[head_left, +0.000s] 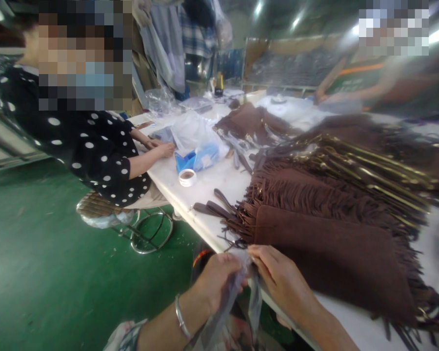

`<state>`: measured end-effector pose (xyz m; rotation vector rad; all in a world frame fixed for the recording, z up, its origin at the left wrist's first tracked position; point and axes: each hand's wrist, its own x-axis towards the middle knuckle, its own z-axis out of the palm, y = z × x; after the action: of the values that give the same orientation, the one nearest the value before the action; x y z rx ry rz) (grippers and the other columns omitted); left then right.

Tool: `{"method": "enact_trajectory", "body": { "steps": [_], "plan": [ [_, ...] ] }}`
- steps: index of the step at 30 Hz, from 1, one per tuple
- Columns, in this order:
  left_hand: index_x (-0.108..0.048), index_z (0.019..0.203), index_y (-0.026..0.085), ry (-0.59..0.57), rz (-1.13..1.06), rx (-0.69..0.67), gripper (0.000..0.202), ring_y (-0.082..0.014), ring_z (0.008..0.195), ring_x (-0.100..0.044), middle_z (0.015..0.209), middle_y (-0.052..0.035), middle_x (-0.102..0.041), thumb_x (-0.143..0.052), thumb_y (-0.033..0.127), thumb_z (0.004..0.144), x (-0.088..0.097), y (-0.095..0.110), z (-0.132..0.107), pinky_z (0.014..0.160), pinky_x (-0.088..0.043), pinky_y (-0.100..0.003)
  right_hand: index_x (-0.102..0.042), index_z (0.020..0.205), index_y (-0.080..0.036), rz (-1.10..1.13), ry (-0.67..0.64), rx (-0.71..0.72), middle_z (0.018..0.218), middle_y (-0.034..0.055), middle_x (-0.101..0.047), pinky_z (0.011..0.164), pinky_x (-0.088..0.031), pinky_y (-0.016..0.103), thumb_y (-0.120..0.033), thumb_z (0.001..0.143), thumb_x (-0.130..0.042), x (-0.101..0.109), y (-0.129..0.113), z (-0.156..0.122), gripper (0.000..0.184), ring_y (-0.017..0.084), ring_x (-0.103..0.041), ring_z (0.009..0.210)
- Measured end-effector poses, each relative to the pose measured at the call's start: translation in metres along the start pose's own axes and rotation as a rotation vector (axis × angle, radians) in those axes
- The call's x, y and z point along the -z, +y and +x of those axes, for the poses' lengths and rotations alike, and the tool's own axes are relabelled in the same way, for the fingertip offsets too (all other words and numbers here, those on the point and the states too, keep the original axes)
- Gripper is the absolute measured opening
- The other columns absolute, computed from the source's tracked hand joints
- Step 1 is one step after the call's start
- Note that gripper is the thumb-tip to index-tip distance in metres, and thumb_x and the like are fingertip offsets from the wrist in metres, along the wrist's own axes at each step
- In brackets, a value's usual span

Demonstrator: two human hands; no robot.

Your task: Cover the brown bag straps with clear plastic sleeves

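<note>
— What do the fingers hold?

— The left hand [217,279] and the right hand [278,278] both pinch a thin, see-through plastic bag [237,287]. The fingers are closed tight on its top edge. The bag hangs down between the two hands, just off the near edge of the long white table [201,187]. A silver bangle [181,317] sits on the left wrist.

— What is next to the hands?

— A pile of brown, soft bags with long fringes [332,219] lies on the table, just past the fingers. Some loose brown straps [212,207] lie beside it.

— And farther off?

— A white roll of tape [187,177] and a blue box [195,158] sit up the table. A person in a black top with white dots [95,146] sits on a metal stool [124,214], with both hands on the table. The floor [40,268] is green.
</note>
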<state>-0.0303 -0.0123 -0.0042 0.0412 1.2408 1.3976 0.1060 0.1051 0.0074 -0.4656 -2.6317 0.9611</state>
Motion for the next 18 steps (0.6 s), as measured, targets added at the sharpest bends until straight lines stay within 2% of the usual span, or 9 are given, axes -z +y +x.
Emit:
{"method": "enact_trajectory", "body": {
  "steps": [3, 5, 9, 12, 15, 18],
  "plan": [
    [-0.06, 0.076, 0.013, 0.045, 0.039, -0.064, 0.015, -0.0094, 0.045, -0.052, 0.058, -0.002, -0.062, -0.069, 0.018, 0.065, -0.004, -0.003, 0.003, 0.043, -0.037, -0.017, -0.049, 0.126, -0.03, -0.044, -0.037, 0.062, 0.135, 0.002, -0.053, 0.102, -0.042, 0.034, -0.01, 0.095, -0.045, 0.002, 0.001, -0.006, 0.038, 0.017, -0.049, 0.123],
    [-0.058, 0.078, 0.015, 0.052, 0.049, -0.097, 0.017, -0.0086, 0.045, -0.05, 0.058, -0.0006, -0.06, -0.069, 0.019, 0.066, -0.006, -0.004, 0.002, 0.042, -0.034, -0.016, -0.052, 0.122, -0.032, -0.068, -0.049, 0.088, 0.136, 0.0011, -0.052, 0.101, -0.042, 0.035, -0.011, 0.095, -0.047, 0.002, 0.003, -0.007, 0.034, 0.017, -0.049, 0.123],
    [-0.054, 0.079, 0.017, 0.022, 0.06, -0.127, 0.021, -0.0082, 0.046, -0.048, 0.059, -0.0003, -0.059, -0.07, 0.027, 0.069, -0.01, -0.005, -0.004, 0.042, -0.03, -0.016, -0.058, 0.1, -0.028, -0.09, -0.013, 0.107, 0.122, -0.0005, -0.061, 0.093, -0.045, 0.036, -0.02, 0.099, -0.045, -0.001, 0.003, -0.001, 0.015, 0.018, -0.055, 0.11],
    [-0.053, 0.079, 0.017, 0.03, 0.153, -0.183, 0.021, -0.0086, 0.046, -0.047, 0.062, -0.0014, -0.061, -0.066, 0.032, 0.072, -0.009, -0.01, -0.004, 0.042, -0.03, -0.017, -0.055, 0.089, -0.024, -0.107, -0.019, 0.087, 0.114, -0.0005, -0.063, 0.092, -0.045, 0.038, -0.022, 0.1, -0.045, -0.003, -0.002, 0.003, 0.015, 0.018, -0.056, 0.104],
    [-0.055, 0.082, 0.017, 0.072, 0.311, -0.26, 0.022, -0.0103, 0.047, -0.047, 0.062, -0.0018, -0.062, -0.06, 0.038, 0.078, -0.005, -0.015, 0.001, 0.044, -0.032, -0.019, -0.056, 0.092, -0.022, -0.131, -0.024, 0.042, 0.112, 0.0024, -0.063, 0.097, -0.044, 0.043, -0.021, 0.098, -0.048, -0.002, -0.007, 0.006, 0.01, 0.02, -0.056, 0.102],
    [-0.057, 0.082, 0.018, 0.081, 0.387, -0.291, 0.033, -0.0125, 0.046, -0.046, 0.056, -0.0004, -0.06, -0.061, 0.051, 0.079, 0.0, -0.018, 0.003, 0.046, -0.033, -0.023, -0.059, 0.095, -0.019, -0.141, -0.006, 0.007, 0.108, 0.0068, -0.064, 0.096, -0.045, 0.046, -0.016, 0.095, -0.049, -0.001, -0.012, 0.01, 0.011, 0.022, -0.057, 0.099]
  ]
}}
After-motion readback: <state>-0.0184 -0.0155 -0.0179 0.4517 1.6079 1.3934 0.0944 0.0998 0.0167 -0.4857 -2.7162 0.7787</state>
